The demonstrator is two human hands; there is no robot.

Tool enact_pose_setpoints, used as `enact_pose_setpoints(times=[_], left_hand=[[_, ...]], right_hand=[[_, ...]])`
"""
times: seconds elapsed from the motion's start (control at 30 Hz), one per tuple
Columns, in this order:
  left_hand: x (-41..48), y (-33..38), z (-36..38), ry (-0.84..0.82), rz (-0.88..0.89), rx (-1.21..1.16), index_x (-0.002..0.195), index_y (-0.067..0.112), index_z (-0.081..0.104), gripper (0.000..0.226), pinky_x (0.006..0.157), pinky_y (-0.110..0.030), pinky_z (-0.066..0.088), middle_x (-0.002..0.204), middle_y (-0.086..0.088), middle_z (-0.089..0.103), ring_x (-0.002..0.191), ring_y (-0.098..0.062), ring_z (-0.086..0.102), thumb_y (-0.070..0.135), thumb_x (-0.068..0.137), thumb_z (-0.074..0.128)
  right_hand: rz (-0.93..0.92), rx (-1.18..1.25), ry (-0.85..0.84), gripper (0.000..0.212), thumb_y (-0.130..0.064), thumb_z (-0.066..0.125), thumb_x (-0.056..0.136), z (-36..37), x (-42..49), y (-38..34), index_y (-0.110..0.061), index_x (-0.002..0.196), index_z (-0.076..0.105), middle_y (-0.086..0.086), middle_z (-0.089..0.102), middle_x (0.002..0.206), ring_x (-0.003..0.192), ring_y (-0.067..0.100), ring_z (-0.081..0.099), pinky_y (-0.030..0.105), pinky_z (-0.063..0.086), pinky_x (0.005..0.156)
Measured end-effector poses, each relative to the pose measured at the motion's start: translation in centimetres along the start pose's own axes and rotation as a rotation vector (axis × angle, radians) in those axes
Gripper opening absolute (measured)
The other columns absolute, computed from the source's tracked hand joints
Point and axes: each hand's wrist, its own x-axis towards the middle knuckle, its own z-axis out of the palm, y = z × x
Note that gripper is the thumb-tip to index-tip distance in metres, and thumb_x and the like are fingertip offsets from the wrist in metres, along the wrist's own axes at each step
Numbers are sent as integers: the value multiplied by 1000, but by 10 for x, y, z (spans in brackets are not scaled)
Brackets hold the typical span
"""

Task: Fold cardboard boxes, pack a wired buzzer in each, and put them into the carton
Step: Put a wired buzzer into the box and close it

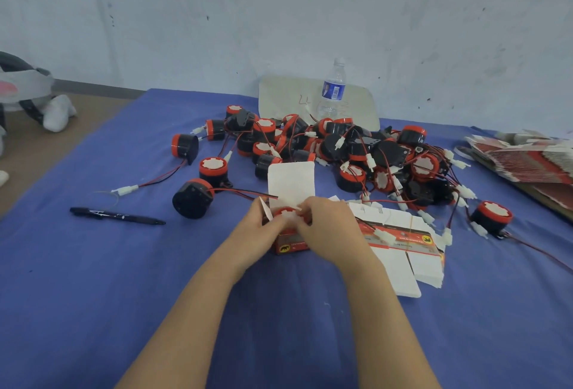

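Note:
A small red cardboard box (290, 246) stands upright on the blue cloth, its white lid flap (291, 184) raised behind it. Inside the open top sits a buzzer (286, 213) with a red rim and white face. My left hand (263, 227) grips the box's left side. My right hand (325, 224) curls over the right side, its fingertips pinching at the buzzer's top. A pile of black-and-red wired buzzers (341, 146) lies behind. Flat unfolded boxes (400, 243) lie just right of my hands.
A black pen (117, 215) lies at the left. A water bottle (333, 90) stands at the back before a pale board (288, 97). A stack of red flat boxes (527, 159) sits at the far right. Loose buzzers (493, 218) and wires spread around.

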Motion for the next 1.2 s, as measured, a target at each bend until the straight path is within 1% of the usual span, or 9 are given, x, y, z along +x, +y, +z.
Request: enact_pose_setpoints(times=[0.17, 0.3, 0.4, 0.53, 0.7, 0.87, 1.03, 1.13, 1.2], left_hand=[[2, -3, 32, 301, 43, 51, 99, 27, 49, 16, 59, -8, 42, 92, 15, 58, 82, -1, 56, 22, 90, 61], [5, -7, 32, 336, 46, 39, 98, 27, 48, 21, 61, -9, 43, 92, 18, 55, 81, 4, 54, 18, 88, 64], [7, -8, 33, 341, 32, 45, 104, 24, 49, 22, 57, -7, 42, 93, 19, 54, 82, 3, 55, 19, 88, 64], [6, -8, 32, 346, 47, 49, 107, 23, 49, 24, 55, -5, 42, 95, 19, 54, 83, 2, 55, 19, 88, 63], [5, -6, 31, 318, 54, 54, 109, 24, 48, 28, 66, -16, 47, 99, 12, 57, 87, -2, 56, 17, 88, 64], [5, -5, 29, 293, 38, 65, 114, 24, 50, 30, 70, -18, 47, 103, 12, 57, 92, -5, 57, 20, 88, 63], [7, -5, 28, 285, 35, 70, 112, 24, 50, 27, 65, -14, 45, 99, 15, 56, 87, -1, 55, 20, 89, 63], [6, -6, 28, 285, 39, 68, 115, 23, 51, 29, 65, -13, 44, 99, 15, 56, 88, 0, 55, 20, 88, 64], [6, -6, 28, 292, 39, 81, 118, 21, 51, 33, 66, -13, 44, 104, 12, 57, 91, -4, 56, 22, 88, 64]], right_hand=[[-2, 114, -37, 26, -10, 45, 90, -2, -2, 3, -12, 100, 69, 6, 70, 97, 87, 23, 57, 29, 44, 74], [235, 286, 219, 27, -17, 50, 92, -21, -4, 22, -20, 114, 66, -1, 66, 114, 102, 19, 59, 34, 46, 92], [403, 266, 181, 20, -27, 52, 95, -36, -10, 43, -20, 108, 65, 0, 68, 95, 87, 19, 61, 38, 51, 81], [256, 456, 107, 15, -20, 54, 95, -40, -13, 40, -18, 89, 68, -8, 65, 56, 51, 1, 56, 23, 44, 55], [123, 755, -39, 30, -16, 40, 101, -30, -5, 13, -13, 101, 70, -12, 72, 75, 68, -3, 63, 9, 49, 63], [52, 509, 48, 33, -6, 44, 97, -23, -2, 19, -17, 120, 65, -6, 68, 109, 96, 8, 59, 6, 43, 72], [-38, 371, 127, 24, -15, 52, 97, -21, -1, 26, -21, 112, 70, -5, 49, 104, 85, 3, 46, -2, 32, 71], [-26, 438, 119, 14, -20, 58, 94, -21, -1, 28, -19, 98, 72, -6, 55, 106, 85, 8, 49, 4, 36, 70], [31, 500, 138, 16, -28, 62, 92, -21, -2, 30, -20, 80, 69, -1, 63, 84, 68, 7, 49, 12, 37, 59]])
